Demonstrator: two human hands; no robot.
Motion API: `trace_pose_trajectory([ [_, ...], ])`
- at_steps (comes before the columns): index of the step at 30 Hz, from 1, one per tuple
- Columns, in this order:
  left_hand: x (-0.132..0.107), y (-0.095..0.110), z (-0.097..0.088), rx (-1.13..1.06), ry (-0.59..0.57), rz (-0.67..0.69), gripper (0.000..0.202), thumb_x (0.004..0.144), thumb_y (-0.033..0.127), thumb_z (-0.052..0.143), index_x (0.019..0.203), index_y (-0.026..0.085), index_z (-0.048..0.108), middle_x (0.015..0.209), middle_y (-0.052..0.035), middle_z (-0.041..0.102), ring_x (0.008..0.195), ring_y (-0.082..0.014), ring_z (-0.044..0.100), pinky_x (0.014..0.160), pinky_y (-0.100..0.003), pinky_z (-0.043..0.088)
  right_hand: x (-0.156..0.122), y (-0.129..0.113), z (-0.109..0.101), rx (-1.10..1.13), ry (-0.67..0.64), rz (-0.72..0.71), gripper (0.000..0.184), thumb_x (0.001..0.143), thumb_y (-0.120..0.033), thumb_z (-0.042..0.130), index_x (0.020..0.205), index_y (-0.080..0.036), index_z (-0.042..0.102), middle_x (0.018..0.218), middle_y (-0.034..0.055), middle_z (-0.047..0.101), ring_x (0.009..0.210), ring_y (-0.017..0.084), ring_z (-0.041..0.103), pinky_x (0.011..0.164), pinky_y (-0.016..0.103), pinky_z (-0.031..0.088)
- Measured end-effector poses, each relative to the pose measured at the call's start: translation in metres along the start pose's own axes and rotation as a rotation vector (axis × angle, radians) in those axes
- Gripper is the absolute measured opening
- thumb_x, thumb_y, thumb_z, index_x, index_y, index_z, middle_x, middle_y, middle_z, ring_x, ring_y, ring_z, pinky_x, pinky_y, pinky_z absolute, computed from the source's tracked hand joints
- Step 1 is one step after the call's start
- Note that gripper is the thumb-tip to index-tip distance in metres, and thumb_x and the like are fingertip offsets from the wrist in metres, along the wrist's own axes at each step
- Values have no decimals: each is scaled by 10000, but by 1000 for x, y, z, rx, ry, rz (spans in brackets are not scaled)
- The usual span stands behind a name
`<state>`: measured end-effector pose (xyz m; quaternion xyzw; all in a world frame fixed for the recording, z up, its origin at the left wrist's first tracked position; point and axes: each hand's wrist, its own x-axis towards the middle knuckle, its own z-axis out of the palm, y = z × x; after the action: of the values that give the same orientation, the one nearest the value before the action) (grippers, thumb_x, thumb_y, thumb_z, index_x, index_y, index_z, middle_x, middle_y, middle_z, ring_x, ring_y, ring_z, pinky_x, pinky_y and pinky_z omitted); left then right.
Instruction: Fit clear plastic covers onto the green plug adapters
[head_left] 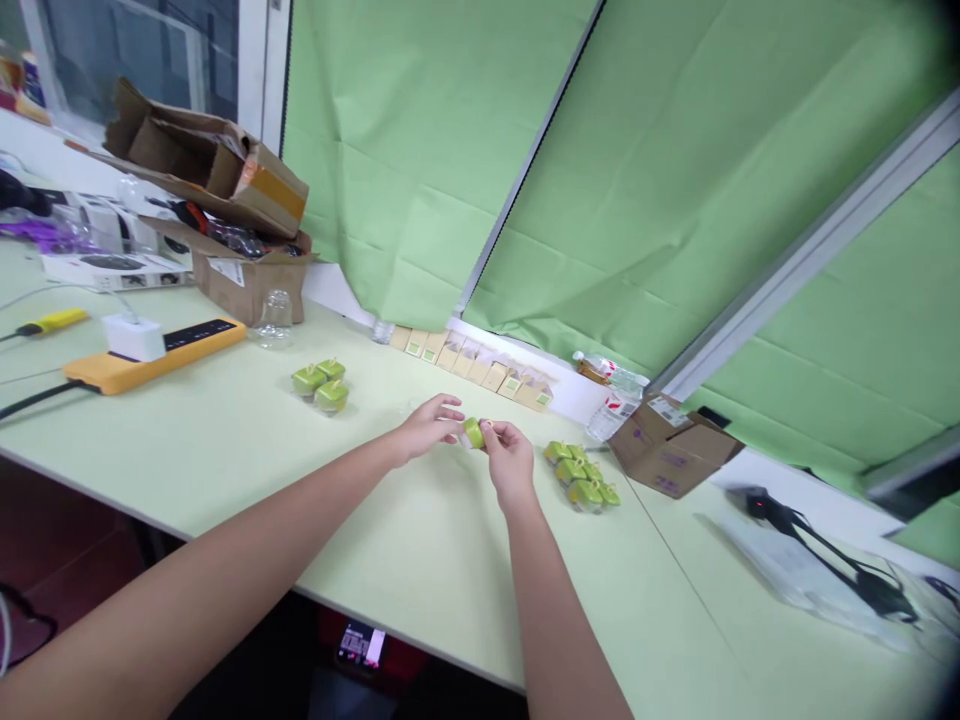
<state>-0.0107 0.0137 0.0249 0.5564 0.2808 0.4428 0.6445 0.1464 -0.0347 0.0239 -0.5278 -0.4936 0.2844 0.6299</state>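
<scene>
Over the middle of the table my right hand (508, 462) pinches a small green-lidded container (473, 433) between thumb and fingers. My left hand (429, 430) is beside it on the left, fingers apart and curved toward it; whether a fingertip touches it I cannot tell. On the right stands a cluster of several similar green-lidded containers (583, 480), clear below with a loop on each lid. A smaller group of 3 such containers (322, 385) stands to the left of my hands.
Small tan boxes (472, 362) line the table's back edge. At left are an orange power strip (176, 350), a clear jar (275, 318) and stacked cardboard boxes (247, 280). A water bottle (611, 415), cardboard box (667, 450) and black cable (832, 565) are at right.
</scene>
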Motion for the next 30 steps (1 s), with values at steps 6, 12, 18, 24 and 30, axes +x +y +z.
trace_pose_trajectory([
  [6,-5,7,1,-130,18,-136,401,677,152,711,1050,154,565,854,-73,697,866,-188,672,885,-350,493,3,5,-1,-74,64,-27,398,705,-552,708,787,-165,661,802,61,707,753,189,647,757,352,556],
  [12,-4,10,0,-176,10,-176,277,660,187,748,891,124,609,812,-113,713,728,-175,653,800,-347,506,5,3,-4,-71,140,22,373,691,-529,711,763,-168,650,745,39,682,690,176,627,700,340,567],
  [18,6,11,-14,91,136,12,303,751,371,650,960,154,622,943,-127,705,777,-206,628,671,-328,488,11,9,-10,-128,246,39,371,690,-521,701,767,-161,650,744,44,686,668,175,625,672,337,562],
  [24,22,-17,-56,781,352,222,688,586,373,789,1216,204,569,1262,-127,579,1150,-304,537,931,-359,436,11,14,-11,-220,239,-18,387,736,-552,648,806,-172,670,746,50,696,689,191,629,679,324,541],
  [30,17,-27,-51,658,10,177,762,517,354,822,1228,236,574,1001,-52,681,861,-213,622,799,-306,469,0,-1,-3,-222,129,-128,337,800,-511,605,840,-186,680,861,59,714,810,199,648,766,316,524],
])
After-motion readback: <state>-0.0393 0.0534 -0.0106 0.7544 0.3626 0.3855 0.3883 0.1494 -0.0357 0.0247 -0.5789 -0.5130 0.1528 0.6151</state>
